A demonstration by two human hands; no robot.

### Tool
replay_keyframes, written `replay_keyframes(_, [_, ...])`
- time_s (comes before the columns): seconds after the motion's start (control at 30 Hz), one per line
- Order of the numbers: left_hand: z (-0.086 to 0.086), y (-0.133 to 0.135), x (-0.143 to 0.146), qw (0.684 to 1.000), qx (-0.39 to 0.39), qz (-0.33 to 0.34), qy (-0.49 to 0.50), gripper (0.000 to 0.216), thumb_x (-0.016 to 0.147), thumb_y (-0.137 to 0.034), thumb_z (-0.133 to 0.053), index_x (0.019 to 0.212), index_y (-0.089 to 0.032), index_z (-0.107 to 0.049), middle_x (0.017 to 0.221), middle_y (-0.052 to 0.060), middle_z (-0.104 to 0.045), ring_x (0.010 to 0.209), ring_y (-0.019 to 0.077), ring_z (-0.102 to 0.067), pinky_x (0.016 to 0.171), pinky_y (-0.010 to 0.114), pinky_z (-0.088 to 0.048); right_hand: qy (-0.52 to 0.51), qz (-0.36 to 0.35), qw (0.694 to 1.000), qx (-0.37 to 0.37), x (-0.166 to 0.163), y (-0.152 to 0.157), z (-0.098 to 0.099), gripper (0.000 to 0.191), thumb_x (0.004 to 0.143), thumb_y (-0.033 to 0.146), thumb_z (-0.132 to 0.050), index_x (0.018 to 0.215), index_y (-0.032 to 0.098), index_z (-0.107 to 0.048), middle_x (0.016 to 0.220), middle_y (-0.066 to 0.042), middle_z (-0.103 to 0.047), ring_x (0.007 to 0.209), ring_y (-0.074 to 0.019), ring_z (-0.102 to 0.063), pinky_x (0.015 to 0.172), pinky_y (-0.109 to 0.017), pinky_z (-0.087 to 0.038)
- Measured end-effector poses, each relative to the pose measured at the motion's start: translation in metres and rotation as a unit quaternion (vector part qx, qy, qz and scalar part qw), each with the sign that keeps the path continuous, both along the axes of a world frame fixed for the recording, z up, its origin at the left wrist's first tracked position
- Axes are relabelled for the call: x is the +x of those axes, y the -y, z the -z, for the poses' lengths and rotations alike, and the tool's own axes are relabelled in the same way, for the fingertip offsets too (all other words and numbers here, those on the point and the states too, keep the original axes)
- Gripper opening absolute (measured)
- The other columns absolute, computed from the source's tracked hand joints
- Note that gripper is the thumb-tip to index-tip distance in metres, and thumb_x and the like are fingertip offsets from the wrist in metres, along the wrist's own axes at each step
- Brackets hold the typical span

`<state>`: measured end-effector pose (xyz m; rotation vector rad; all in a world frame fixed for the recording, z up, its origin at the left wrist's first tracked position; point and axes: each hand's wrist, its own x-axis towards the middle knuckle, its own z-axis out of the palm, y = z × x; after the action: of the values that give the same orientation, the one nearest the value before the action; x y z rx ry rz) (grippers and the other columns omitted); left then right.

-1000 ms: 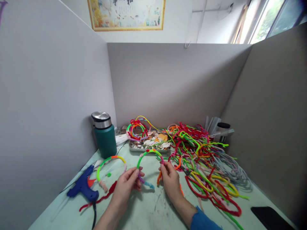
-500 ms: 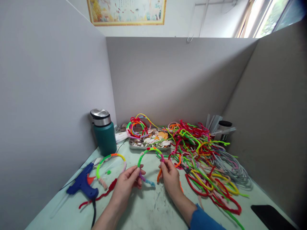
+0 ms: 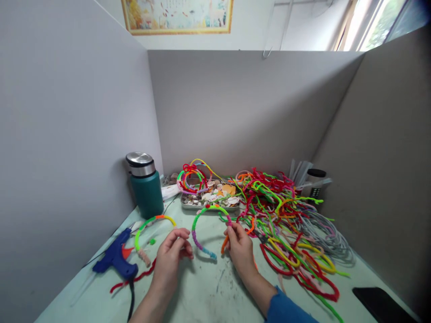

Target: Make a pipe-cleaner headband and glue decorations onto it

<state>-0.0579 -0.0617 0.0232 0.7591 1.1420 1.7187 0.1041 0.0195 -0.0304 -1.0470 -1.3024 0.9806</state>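
A headband-shaped arc wrapped in multicoloured pipe cleaner (image 3: 195, 233) stands over the table, its ends blue and orange. My right hand (image 3: 239, 246) pinches its right side, near the purple and orange stretch. Just left of the arc, my left hand (image 3: 173, 255) is open with curled fingers apart, touching nothing I can see. Behind that hand lies a second wrapped arc (image 3: 138, 237) in green, orange, yellow and pink. A red pipe cleaner (image 3: 134, 279) runs partly hidden under my left hand.
A blue glue gun (image 3: 116, 258) and a green bottle (image 3: 146, 193) stand at left. At the back is a metal tray (image 3: 202, 207) of shells and pieces, with coloured rings (image 3: 191, 179) on it. A pipe-cleaner heap (image 3: 269, 193) fills the right; a black phone-like slab (image 3: 380, 305) lies front right.
My left hand has let go of the arc's left side and drawn back to the left. My right hand still holds the arc, which has shifted slightly.
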Motion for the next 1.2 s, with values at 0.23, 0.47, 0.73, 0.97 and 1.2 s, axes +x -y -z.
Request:
replay_keyframes(0.23, [0.004,0.001,0.002,0.998,0.001,0.046,-0.035,0.015,0.079,-0.025,-0.047,0.071,-0.016,-0.057,0.048,-0.004,-0.049,0.043,0.0095,-0.044,0.043,0.02,-0.038,-0.006,-0.008,1.0,-0.007,0.0,0.001,0.0,0.026,0.086,0.043,-0.048,0.086,0.018,-0.054,0.063,0.003,-0.054,0.04,-0.0058,-0.042,0.038,-0.016,-0.035])
replay_keyframes(0.47, [0.01,-0.006,0.001,0.992,-0.022,-0.035,-0.116,0.029,0.078,-0.042,-0.055,0.085,-0.015,-0.062,0.067,-0.003,-0.055,0.039,0.0043,-0.038,0.039,0.019,-0.03,0.0,-0.006,1.0,0.001,0.0,0.0,0.0,0.025,0.087,0.042,-0.048,0.087,0.018,-0.054,0.062,0.003,-0.053,0.041,-0.0064,-0.043,0.039,-0.017,-0.036])
replay_keyframes(0.73, [0.011,-0.009,0.003,0.988,-0.094,-0.002,-0.124,0.052,0.066,-0.048,-0.068,0.102,-0.012,-0.06,0.059,-0.002,-0.06,0.039,0.0077,-0.045,0.04,0.021,-0.037,-0.01,-0.017,1.0,-0.002,-0.001,0.0,-0.001,0.025,0.087,0.042,-0.047,0.084,0.018,-0.053,0.053,0.006,-0.048,0.039,-0.0059,-0.041,0.037,-0.015,-0.034])
replay_keyframes(0.97, [0.013,-0.01,0.005,0.994,-0.054,0.009,-0.099,0.041,0.067,-0.048,-0.065,0.086,-0.012,-0.065,0.069,0.003,-0.064,0.044,0.0084,-0.05,0.04,0.022,-0.042,-0.014,-0.061,0.998,-0.03,-0.004,0.005,-0.009,0.028,0.086,0.045,-0.047,0.082,0.018,-0.052,0.045,0.007,-0.045,0.035,-0.007,-0.041,0.033,-0.015,-0.032])
replay_keyframes(1.2, [0.015,-0.008,0.007,0.986,-0.08,-0.083,-0.121,0.054,0.072,-0.055,-0.058,0.108,-0.016,-0.055,0.058,-0.004,-0.057,0.046,0.0123,-0.055,0.044,0.023,-0.045,0.055,-0.021,0.998,0.034,-0.02,-0.027,-0.056,0.028,0.086,0.043,-0.043,0.083,0.018,-0.054,0.053,0.004,-0.054,0.038,-0.0105,-0.048,0.034,-0.019,-0.037])
